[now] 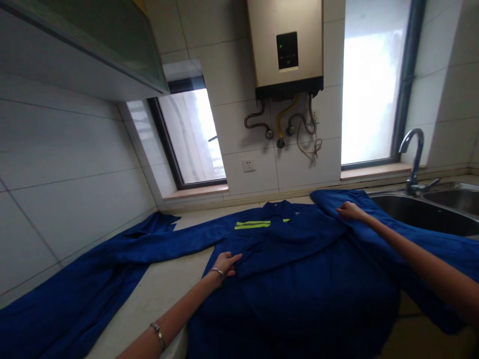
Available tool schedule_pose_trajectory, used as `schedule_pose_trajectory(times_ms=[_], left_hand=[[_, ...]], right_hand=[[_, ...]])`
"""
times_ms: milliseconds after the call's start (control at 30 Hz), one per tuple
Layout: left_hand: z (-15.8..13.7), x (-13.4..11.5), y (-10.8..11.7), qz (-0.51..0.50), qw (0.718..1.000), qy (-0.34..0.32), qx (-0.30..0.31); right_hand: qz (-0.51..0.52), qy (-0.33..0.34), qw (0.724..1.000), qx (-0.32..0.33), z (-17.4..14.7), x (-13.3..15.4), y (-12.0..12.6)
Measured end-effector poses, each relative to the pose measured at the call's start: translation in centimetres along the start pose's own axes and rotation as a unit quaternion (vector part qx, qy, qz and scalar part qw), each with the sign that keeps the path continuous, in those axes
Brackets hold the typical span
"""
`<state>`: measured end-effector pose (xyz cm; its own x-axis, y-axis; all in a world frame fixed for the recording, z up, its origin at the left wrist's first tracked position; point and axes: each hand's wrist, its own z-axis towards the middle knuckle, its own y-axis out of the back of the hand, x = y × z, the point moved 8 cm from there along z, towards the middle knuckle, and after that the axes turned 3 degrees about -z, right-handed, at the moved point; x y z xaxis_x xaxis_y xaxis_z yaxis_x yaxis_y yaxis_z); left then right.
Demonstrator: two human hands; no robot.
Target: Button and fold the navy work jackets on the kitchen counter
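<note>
A blue work jacket [299,299] with yellow-green reflective strips [252,225] lies spread on the counter, its collar [277,208] towards the wall. One sleeve [288,252] is laid across its front; the other stretches out to the left. My left hand [227,263] is closed at the cuff end of the folded sleeve, thumb and fingers pinching the cloth. At the jacket's right shoulder side, my right hand [351,211] is closed on the blue fabric, knuckles up. Its fingertips are partly hidden.
More blue clothing [78,279] lies on the pale counter [166,294] at the left. Another blue garment [422,237] lies at the right, beside the sink [407,207] and faucet [413,154]. A water heater [288,15] hangs above; a cabinet [93,65] juts out upper left.
</note>
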<state>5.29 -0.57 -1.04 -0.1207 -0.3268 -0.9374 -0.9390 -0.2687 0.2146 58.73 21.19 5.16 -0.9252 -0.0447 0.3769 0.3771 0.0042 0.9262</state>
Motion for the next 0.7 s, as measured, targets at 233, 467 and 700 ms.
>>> schedule_pose_trajectory(times_ms=[233,467,700], left_hand=[[0.6,1.1,0.7,-0.077,0.997,0.007,0.003],[0.9,1.6,2.4,-0.092,0.993,-0.017,-0.074],[2.1,0.1,3.9,0.019,0.987,-0.093,-0.129]], right_hand=[[-0.057,-0.084,0.994,-0.039,4.3,6.0,-4.0],[-0.068,-0.103,0.991,-0.042,6.0,7.4,-5.1],[-0.094,-0.068,0.987,-0.112,6.8,6.6,-4.4]])
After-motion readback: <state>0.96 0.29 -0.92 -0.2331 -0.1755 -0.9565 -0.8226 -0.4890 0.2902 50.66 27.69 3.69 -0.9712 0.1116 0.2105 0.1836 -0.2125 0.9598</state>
